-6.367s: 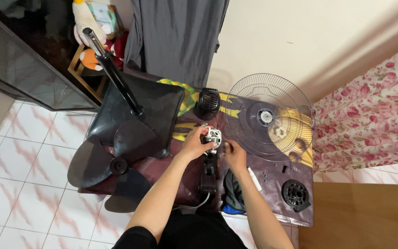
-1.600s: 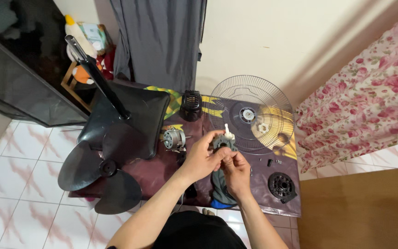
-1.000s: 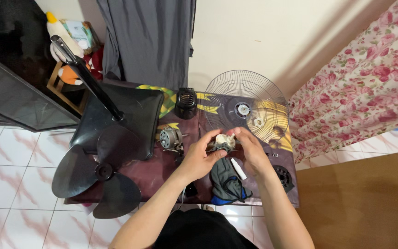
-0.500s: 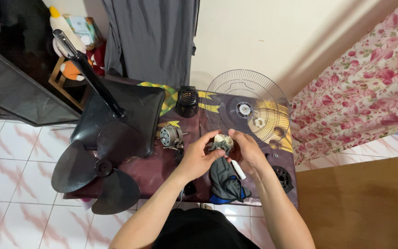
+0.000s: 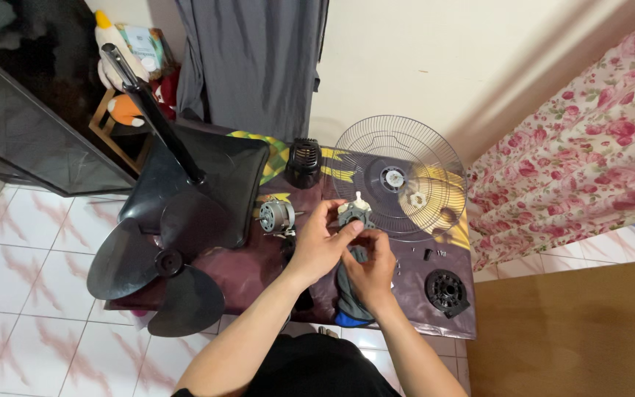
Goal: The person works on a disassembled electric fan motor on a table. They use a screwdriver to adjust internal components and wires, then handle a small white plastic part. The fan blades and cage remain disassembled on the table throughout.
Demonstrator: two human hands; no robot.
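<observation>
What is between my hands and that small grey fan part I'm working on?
Nothing visible: the left hand and right hand both already grip the small grey part, held above the table.

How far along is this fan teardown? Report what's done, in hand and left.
Done: the wire fan guard, black fan blade, fan base with pole and motor lie apart on the table. In hand: the left hand and right hand grip a small grey gearbox part. Left: that part looks unfinished; small screws and a round black cap lie loose.
</observation>
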